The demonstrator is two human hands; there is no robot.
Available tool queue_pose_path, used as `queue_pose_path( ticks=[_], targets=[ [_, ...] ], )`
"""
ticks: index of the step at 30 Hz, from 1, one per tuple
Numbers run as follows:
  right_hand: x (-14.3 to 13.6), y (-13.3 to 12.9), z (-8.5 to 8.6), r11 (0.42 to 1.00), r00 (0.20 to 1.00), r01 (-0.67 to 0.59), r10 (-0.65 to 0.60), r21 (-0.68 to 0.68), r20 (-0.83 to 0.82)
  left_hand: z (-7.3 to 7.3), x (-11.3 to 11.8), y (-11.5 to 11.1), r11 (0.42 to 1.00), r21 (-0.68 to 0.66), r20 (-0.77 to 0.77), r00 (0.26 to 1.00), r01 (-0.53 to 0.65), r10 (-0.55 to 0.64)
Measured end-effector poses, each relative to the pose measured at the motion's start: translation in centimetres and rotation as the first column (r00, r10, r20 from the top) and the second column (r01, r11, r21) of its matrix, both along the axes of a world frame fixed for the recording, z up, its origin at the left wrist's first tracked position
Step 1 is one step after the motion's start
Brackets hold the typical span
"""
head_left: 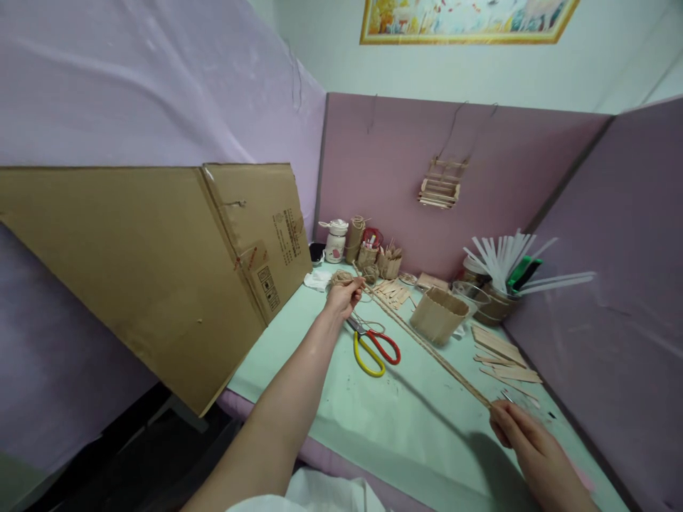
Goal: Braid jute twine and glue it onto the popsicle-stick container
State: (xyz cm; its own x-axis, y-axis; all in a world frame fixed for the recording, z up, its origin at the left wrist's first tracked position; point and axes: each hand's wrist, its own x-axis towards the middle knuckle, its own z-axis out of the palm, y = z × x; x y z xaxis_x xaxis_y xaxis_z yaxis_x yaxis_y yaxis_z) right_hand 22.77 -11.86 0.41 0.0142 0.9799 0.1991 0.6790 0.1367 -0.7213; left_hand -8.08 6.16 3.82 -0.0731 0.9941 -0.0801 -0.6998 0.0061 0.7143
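Twine (427, 346) runs taut above the pale green table (405, 427), stretched between 2 closed hands: the left hand (345, 295) pinches its far end near a twine ball (341, 278), the right hand (520, 430) grips the near end. Red-and-yellow scissors (373, 346) lie under the line, beside a stick basket (439, 315).

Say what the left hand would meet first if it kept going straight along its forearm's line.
Probably the ball of twine just beyond the left hand, then the jars by the partition; depth is unclear.
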Motion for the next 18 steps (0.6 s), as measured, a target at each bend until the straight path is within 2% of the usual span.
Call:
queue_pose_path(
  ticks=[8,15,18],
  targets=[
    [0.5,0.5,-1.0,1.0,0.999,-0.029,0.03,-0.006,0.025,0.1,-0.8,0.1,0.998,0.028,0.066,0.997,0.049,-0.05],
    [1.0,0.6,-2.1,0.996,0.996,-0.069,0.072,-0.049,0.055,-0.2,-0.2,0.3,0.996,0.028,-0.015,0.997,-0.081,0.082],
    [1.4,0.6,-2.5,0.996,0.994,-0.066,0.071,-0.063,0.083,-0.4,-0.1,0.3,0.996,0.053,-0.036,0.996,-0.074,0.076]
  ],
)
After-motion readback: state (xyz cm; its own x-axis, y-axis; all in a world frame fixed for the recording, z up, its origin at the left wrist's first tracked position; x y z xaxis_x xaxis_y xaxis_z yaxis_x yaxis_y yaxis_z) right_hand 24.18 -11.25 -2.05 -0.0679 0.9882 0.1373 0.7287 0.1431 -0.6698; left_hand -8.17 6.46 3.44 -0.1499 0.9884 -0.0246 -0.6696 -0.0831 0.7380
